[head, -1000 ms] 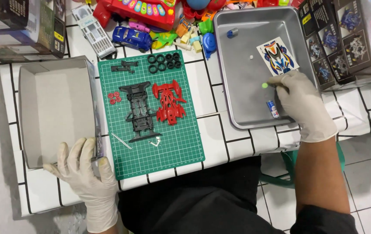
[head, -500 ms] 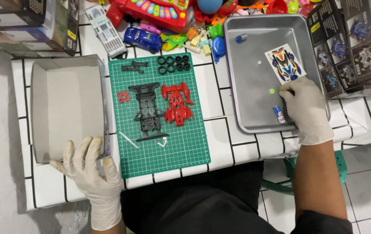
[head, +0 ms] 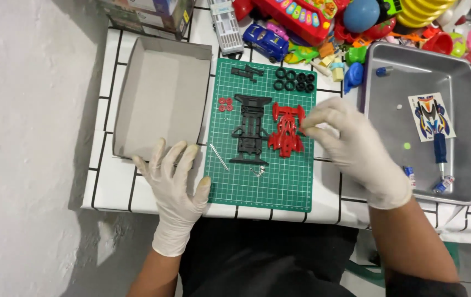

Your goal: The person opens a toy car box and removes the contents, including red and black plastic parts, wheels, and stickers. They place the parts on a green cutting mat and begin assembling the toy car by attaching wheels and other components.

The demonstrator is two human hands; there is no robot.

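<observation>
In the middle of the frame, the right hand (head: 351, 146) is reaching its pinched fingertips to the red car body (head: 286, 129) lying on the green cutting mat (head: 268, 181) beside the black chassis (head: 251, 129) — touching its right edge, not lifting it. The shell looks light, stiff and thin, best taken by its sides. The left hand (head: 176, 184) is lying flat and open at lower left — holding nothing — beside the grey box lid (head: 161, 99).
</observation>
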